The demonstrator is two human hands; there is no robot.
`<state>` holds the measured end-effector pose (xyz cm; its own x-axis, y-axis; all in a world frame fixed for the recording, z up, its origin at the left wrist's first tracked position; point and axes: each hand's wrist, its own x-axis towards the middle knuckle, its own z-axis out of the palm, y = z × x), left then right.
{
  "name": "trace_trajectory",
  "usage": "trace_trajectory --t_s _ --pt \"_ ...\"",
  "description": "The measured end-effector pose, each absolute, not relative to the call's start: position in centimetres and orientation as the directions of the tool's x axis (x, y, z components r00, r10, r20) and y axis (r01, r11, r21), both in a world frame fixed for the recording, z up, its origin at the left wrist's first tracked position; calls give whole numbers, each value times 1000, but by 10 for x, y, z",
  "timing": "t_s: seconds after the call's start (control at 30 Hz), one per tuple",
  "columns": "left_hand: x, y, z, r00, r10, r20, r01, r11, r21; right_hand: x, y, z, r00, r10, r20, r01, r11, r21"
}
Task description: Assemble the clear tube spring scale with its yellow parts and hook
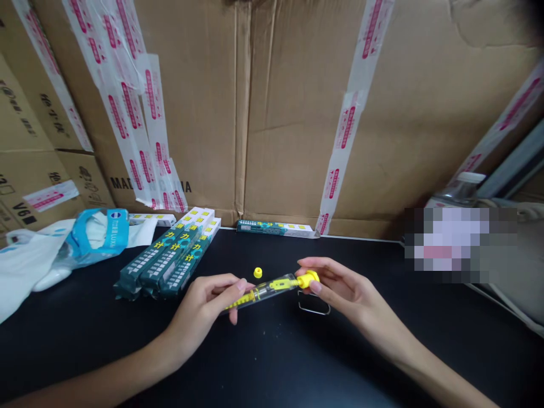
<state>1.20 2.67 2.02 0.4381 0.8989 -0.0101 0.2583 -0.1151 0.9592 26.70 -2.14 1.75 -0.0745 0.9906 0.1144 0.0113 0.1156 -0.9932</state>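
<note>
A clear tubular spring scale (264, 288) with yellow parts inside lies slantwise between my hands, above the black table. My left hand (212, 297) is closed round its left end. At the other end, the fingers of my right hand (340, 283) pinch the yellow cap (308, 279). Whether this cap is fully seated on the tube I cannot tell. Just beyond the tube a small yellow ring-shaped piece (258, 272) sits on the table. Below my right fingers hangs or lies a bent metal wire hook (314, 310), its upper part hidden by the hand.
Several green and white boxes (170, 255) lie side by side at the left. Another such box (276, 228) rests against the cardboard wall (293, 113). A blue and white plastic packet (97, 235) is at far left. A bottle (463, 187) stands at right, partly pixelated.
</note>
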Motion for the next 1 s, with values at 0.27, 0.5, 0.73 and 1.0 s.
trace_trajectory --t_s 0.27,0.5,0.73,1.0 --pt "11 29 19 459 888 26 261 -162 952 268 -17 15 -58 992 109 -29 107 -994" --pt "12 25 18 488 870 67 240 -208 948 262 -25 20 -22 996 91 71 92 -993" --pt "10 26 18 486 871 67 233 -204 951 258 -25 20 -37 985 169 100 172 -980" --pt "10 26 18 507 859 69 231 -212 949 260 -25 14 25 948 318 146 311 -939"
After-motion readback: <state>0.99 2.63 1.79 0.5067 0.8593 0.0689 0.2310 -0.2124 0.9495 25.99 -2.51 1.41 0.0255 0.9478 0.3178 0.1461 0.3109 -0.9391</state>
